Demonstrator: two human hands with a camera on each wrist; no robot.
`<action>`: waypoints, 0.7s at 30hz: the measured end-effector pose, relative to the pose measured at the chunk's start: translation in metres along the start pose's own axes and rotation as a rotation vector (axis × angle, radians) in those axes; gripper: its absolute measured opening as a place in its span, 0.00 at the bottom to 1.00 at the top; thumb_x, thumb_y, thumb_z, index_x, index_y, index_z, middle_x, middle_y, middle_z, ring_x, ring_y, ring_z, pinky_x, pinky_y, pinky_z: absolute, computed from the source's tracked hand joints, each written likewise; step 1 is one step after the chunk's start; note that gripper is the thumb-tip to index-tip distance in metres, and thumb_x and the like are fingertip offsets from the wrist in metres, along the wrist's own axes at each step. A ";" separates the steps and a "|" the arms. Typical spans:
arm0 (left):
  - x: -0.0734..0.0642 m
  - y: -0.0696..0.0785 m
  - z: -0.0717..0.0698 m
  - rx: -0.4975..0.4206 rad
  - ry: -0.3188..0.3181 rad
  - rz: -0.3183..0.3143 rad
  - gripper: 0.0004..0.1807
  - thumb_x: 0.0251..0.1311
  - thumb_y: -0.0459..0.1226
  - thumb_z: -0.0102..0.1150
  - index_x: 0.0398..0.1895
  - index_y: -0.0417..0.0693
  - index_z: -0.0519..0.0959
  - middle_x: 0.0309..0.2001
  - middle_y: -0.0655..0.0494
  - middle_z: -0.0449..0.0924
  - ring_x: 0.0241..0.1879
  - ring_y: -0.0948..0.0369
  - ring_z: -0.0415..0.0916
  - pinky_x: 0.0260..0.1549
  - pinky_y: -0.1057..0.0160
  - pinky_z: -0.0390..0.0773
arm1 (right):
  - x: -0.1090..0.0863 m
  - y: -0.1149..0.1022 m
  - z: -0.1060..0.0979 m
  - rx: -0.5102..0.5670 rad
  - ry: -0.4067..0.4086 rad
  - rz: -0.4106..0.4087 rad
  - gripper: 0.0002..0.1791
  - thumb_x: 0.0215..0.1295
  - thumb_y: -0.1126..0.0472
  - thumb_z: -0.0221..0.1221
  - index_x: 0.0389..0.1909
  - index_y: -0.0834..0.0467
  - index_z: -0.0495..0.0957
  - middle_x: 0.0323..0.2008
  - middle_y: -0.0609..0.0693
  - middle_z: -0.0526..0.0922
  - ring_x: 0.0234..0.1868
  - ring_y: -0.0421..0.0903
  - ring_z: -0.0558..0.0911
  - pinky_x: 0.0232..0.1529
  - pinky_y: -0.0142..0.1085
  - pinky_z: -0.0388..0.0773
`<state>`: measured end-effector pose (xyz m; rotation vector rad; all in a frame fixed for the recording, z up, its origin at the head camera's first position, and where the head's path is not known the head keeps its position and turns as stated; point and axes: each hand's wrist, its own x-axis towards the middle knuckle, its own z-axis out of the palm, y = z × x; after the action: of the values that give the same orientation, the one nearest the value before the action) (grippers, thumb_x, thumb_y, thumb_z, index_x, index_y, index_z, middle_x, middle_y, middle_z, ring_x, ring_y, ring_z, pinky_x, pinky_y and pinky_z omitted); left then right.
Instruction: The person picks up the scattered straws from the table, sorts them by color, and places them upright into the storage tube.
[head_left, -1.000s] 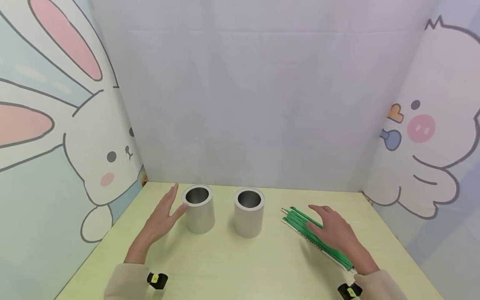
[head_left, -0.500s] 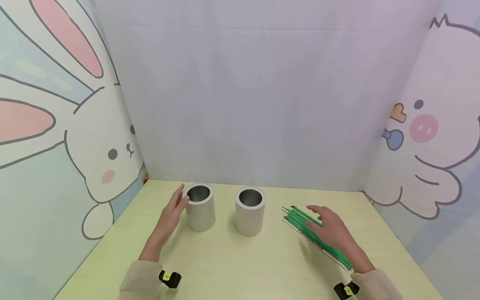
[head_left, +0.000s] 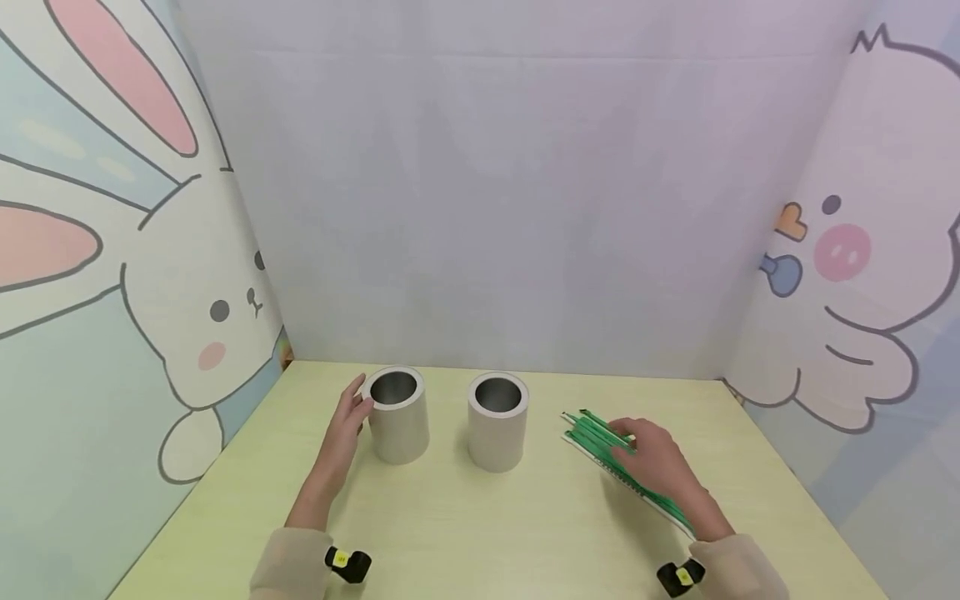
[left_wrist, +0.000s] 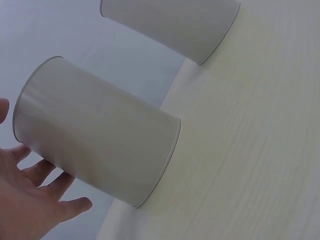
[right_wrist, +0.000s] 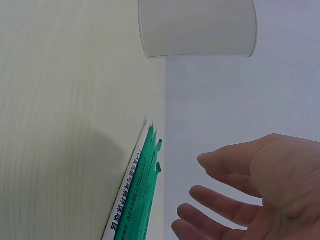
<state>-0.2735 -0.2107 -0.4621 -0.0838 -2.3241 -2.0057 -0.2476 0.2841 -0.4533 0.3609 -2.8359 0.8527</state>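
Two pale, open-topped cylindrical cups stand upright on the table: the left cup (head_left: 401, 433) and the right cup (head_left: 497, 442). My left hand (head_left: 337, 446) is at the left cup's outer side, thumb near the rim. In the left wrist view its spread, gently bent fingers (left_wrist: 59, 186) reach along the cup wall (left_wrist: 95, 130), some tips partly hidden behind it. A bundle of long drinking straws (head_left: 596, 446) in green and white printed wrappers lies slantwise at the right. Over that bundle hovers my right hand (head_left: 660, 462), fingers loosely bent; the right wrist view shows nothing between them.
Both cups stand near the back of the pale wooden table (head_left: 465, 533), with a gap between them. A plain light curtain (head_left: 495, 208) closes off the back. Cartoon-printed panels flank the table, a rabbit (head_left: 202, 292) on the left and a white figure (head_left: 862, 275) on the right.
My left hand has moved right, up to the left cup, and its spread fingers have drawn together. My right hand has lowered slightly toward the straws, fingers bending more. Cups and straws stay put.
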 end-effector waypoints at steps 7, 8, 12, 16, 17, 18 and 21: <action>0.002 -0.006 0.003 -0.035 -0.005 0.026 0.36 0.85 0.51 0.40 0.88 0.54 0.44 0.87 0.48 0.43 0.86 0.46 0.39 0.80 0.33 0.43 | -0.001 0.003 0.006 -0.030 0.002 0.004 0.17 0.69 0.67 0.67 0.57 0.65 0.84 0.49 0.60 0.86 0.41 0.51 0.83 0.39 0.47 0.83; 0.002 -0.006 0.004 -0.044 -0.006 0.034 0.36 0.85 0.51 0.40 0.88 0.53 0.44 0.87 0.48 0.44 0.85 0.47 0.40 0.80 0.33 0.43 | -0.001 0.003 0.007 -0.036 0.005 0.004 0.17 0.69 0.67 0.67 0.57 0.65 0.84 0.49 0.60 0.86 0.40 0.50 0.84 0.38 0.46 0.83; 0.003 -0.007 0.006 -0.074 -0.002 0.051 0.36 0.85 0.50 0.41 0.87 0.51 0.47 0.86 0.49 0.47 0.85 0.48 0.43 0.81 0.34 0.45 | -0.001 0.005 0.009 -0.065 0.013 0.019 0.16 0.67 0.68 0.68 0.55 0.66 0.85 0.47 0.60 0.86 0.41 0.54 0.85 0.36 0.47 0.85; 0.003 -0.009 0.007 -0.087 0.004 0.047 0.35 0.85 0.50 0.41 0.87 0.53 0.47 0.85 0.50 0.48 0.85 0.49 0.44 0.81 0.35 0.46 | 0.002 0.007 0.012 -0.118 0.017 0.028 0.16 0.66 0.70 0.68 0.54 0.65 0.86 0.45 0.60 0.86 0.45 0.60 0.86 0.40 0.53 0.86; 0.002 -0.009 0.007 -0.087 0.006 0.045 0.35 0.85 0.50 0.41 0.87 0.53 0.47 0.85 0.51 0.48 0.85 0.49 0.44 0.81 0.35 0.46 | 0.003 0.008 0.013 -0.131 0.016 0.031 0.16 0.65 0.70 0.68 0.53 0.65 0.86 0.45 0.60 0.87 0.46 0.60 0.86 0.41 0.54 0.86; 0.002 -0.010 0.007 -0.087 0.008 0.043 0.35 0.85 0.51 0.41 0.87 0.54 0.47 0.85 0.51 0.48 0.85 0.50 0.44 0.81 0.36 0.47 | 0.003 0.008 0.014 -0.143 0.016 0.033 0.15 0.65 0.71 0.68 0.53 0.65 0.86 0.45 0.60 0.87 0.46 0.61 0.86 0.42 0.55 0.87; 0.002 -0.012 0.007 -0.092 0.017 0.046 0.35 0.85 0.51 0.42 0.87 0.54 0.48 0.85 0.52 0.50 0.84 0.50 0.46 0.81 0.36 0.48 | 0.004 0.008 0.014 -0.165 0.011 0.042 0.15 0.64 0.73 0.67 0.52 0.65 0.87 0.44 0.60 0.87 0.46 0.61 0.86 0.41 0.55 0.87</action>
<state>-0.2761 -0.2059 -0.4746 -0.1237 -2.1992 -2.0821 -0.2550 0.2820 -0.4683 0.2738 -2.8867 0.6192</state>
